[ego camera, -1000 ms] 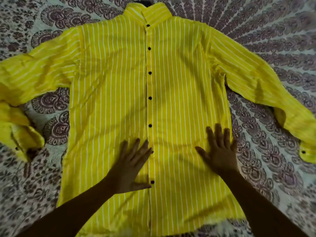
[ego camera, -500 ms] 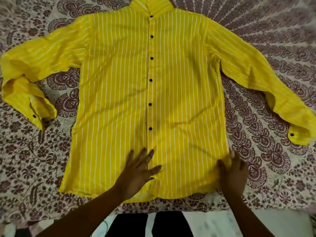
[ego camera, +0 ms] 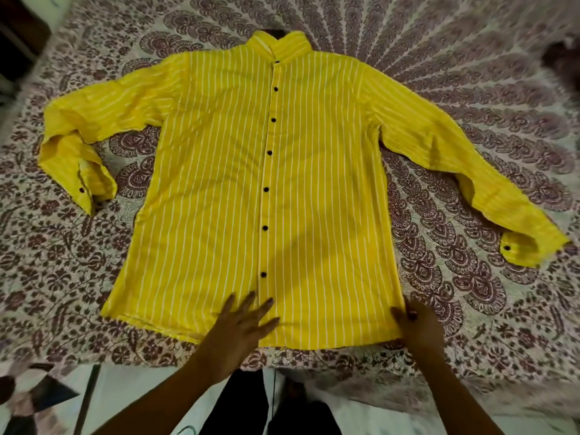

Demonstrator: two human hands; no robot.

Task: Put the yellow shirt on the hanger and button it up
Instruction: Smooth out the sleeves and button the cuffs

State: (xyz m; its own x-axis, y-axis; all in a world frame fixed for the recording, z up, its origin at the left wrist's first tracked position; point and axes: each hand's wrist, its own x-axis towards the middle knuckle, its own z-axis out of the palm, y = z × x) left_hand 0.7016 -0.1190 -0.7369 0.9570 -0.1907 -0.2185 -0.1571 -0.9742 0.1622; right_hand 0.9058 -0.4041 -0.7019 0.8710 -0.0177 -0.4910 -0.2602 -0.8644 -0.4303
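Observation:
The yellow shirt (ego camera: 314, 189) with white stripes lies flat and face up on the bed, its black buttons fastened down the front and both sleeves spread out. A dark bit of the hanger (ego camera: 272, 31) shows just above the collar; the rest is hidden inside the shirt. My left hand (ego camera: 241, 328) rests flat with fingers spread on the hem near the button placket. My right hand (ego camera: 414, 324) touches the hem's right corner; whether its fingers pinch the cloth is unclear.
The shirt lies on a bedsheet (ego camera: 470, 89) printed with maroon patterns. The bed's near edge (ego camera: 141, 364) runs across the bottom, with pale floor (ego camera: 131, 400) and my dark-trousered legs below it. Dark furniture stands at the far left corner.
Both hands slid down the shirt front from mid-body to the hem. The view pulled back, so the whole shirt and the bed's near edge show.

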